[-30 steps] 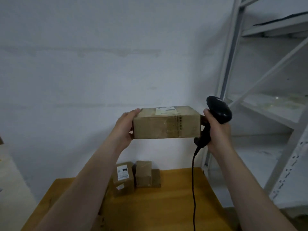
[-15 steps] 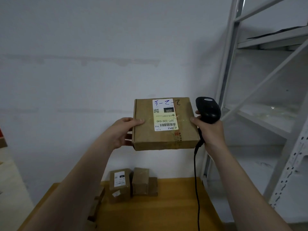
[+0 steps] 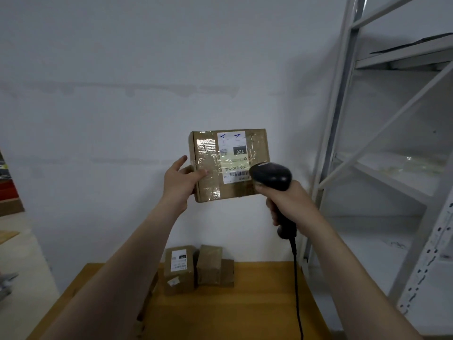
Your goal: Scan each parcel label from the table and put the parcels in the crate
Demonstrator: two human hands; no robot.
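1. Since half a second ago, the right hand (image 3: 286, 202) has left the parcel's side edge and brought the scanner (image 3: 272, 176) in front of the label. The left hand (image 3: 180, 182) now holds the parcel (image 3: 210, 173) alone.
2. Head view: the brown parcel is up in the air before the white wall (image 3: 122, 94), well above the table (image 3: 245, 310). Its taped, labelled face is turned toward the camera.
3. The white label (image 3: 232, 153) sits on the upper middle of that face, its print upside down.
4. At the parcel's 9 o'clock edge, the left hand grips it with the thumb pressed on the front. One finger sticks up beside the edge, and the other fingers are hidden behind the box.
5. The right hand's fingers are curled tight round the black scanner's handle. The scanner's head covers the label's 4 o'clock corner; whether it touches the parcel cannot be told.
6. A black cable (image 3: 296, 278) hangs from the handle toward 6 o'clock, past the table's right edge.
7. At the table's 12 o'clock edge, against the wall, three more boxes stand close together. They are a labelled box (image 3: 179, 273), a plain box (image 3: 209, 265) and a low box (image 3: 228, 272).
8. A white metal rack (image 3: 343, 119) fills the 3 o'clock side.
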